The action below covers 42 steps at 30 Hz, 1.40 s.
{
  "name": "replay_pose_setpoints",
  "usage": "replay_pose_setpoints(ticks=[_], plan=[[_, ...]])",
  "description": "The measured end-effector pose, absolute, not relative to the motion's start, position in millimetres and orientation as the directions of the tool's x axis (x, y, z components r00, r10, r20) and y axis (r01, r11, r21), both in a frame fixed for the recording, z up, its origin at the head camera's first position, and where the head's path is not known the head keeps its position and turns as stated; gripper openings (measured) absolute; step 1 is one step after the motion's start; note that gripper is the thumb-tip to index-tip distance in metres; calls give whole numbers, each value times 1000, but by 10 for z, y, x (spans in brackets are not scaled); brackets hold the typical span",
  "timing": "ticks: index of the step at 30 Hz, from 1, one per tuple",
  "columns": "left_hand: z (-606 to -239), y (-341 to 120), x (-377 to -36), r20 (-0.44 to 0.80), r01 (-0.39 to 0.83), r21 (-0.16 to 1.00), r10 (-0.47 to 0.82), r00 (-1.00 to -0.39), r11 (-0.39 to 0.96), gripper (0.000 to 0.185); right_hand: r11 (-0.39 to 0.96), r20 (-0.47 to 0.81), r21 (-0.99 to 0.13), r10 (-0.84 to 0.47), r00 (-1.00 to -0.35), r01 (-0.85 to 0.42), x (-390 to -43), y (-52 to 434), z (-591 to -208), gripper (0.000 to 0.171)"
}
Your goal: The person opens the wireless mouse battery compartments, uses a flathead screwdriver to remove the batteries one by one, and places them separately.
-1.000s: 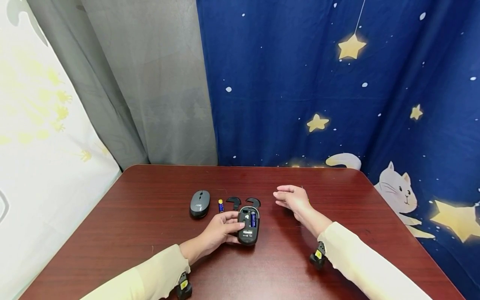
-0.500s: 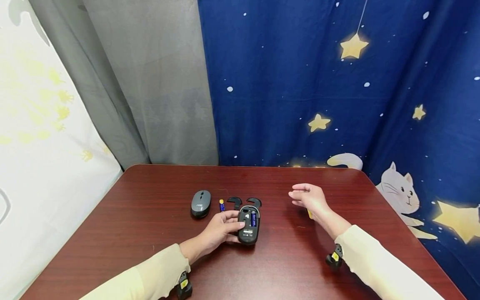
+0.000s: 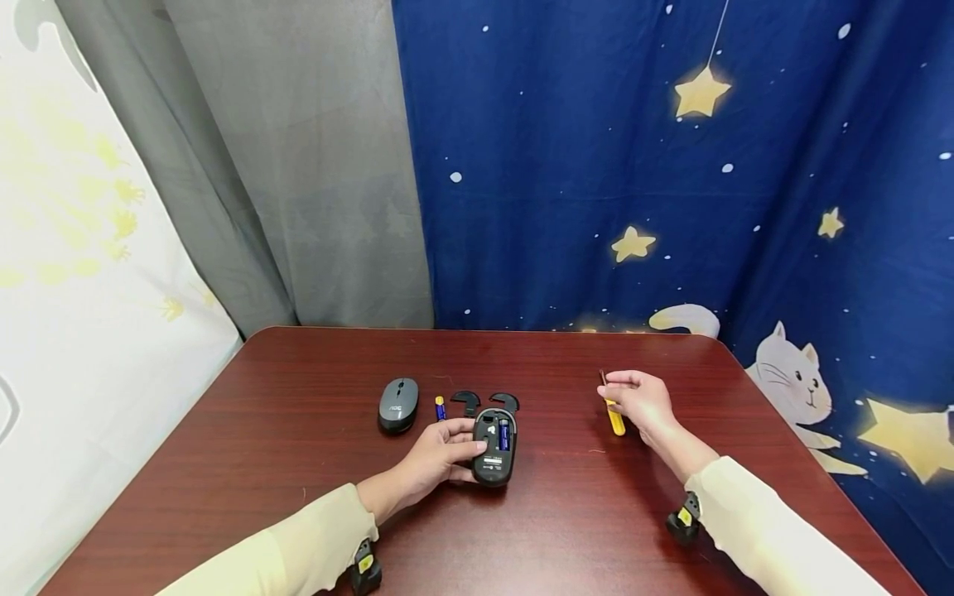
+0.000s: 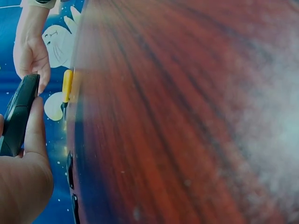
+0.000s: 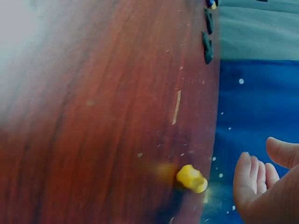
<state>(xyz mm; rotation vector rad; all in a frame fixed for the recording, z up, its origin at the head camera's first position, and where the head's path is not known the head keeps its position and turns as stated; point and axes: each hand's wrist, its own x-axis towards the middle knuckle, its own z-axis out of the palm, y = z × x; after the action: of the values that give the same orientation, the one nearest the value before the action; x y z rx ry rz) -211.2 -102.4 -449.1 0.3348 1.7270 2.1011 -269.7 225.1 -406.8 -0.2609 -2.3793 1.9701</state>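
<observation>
My left hand (image 3: pixel 440 451) grips a black computer mouse (image 3: pixel 494 468) with its underside up. Its battery compartment is uncovered, and a blue battery (image 3: pixel 504 434) lies inside. A yellow-handled screwdriver (image 3: pixel 616 420) lies on the table to the right. Above it hovers my right hand (image 3: pixel 647 403), fingers relaxed and nothing held; the right wrist view shows a gap between this hand (image 5: pixel 261 186) and the yellow handle (image 5: pixel 190 178). Just behind the held mouse are two black battery covers, one on the left (image 3: pixel 466 400) and one on the right (image 3: pixel 506 401).
A second mouse (image 3: pixel 398 405), grey-topped, sits on the left of the table (image 3: pixel 313 372). Between it and the covers lies a loose blue and yellow battery (image 3: pixel 440 407), partly behind my left hand. Curtains (image 3: pixel 522 165) hang beyond the table's far edge.
My right hand has moved right, away from the held mouse, to above the screwdriver. More of the screwdriver now shows. The left hand and its mouse have stayed in place.
</observation>
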Motion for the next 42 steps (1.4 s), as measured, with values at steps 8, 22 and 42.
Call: replay_pose_setpoints(ticks=[8, 22, 42], plan=[[-4490, -1018, -2117, -71, -156, 976, 452, -889, -154, 47, 359, -25, -925, 272, -962, 126, -2639, 2313, -4190, 40], [-4487, -1015, -2116, -73, -157, 976, 452, -889, -150, 49, 401, -13, -903, 330, -944, 153, -2591, 2287, -4438, 40], [-4496, -994, -2115, -66, -158, 973, 455, -888, -168, 48, 397, -23, -901, 358, -934, 174, -2605, 2295, -4577, 39]])
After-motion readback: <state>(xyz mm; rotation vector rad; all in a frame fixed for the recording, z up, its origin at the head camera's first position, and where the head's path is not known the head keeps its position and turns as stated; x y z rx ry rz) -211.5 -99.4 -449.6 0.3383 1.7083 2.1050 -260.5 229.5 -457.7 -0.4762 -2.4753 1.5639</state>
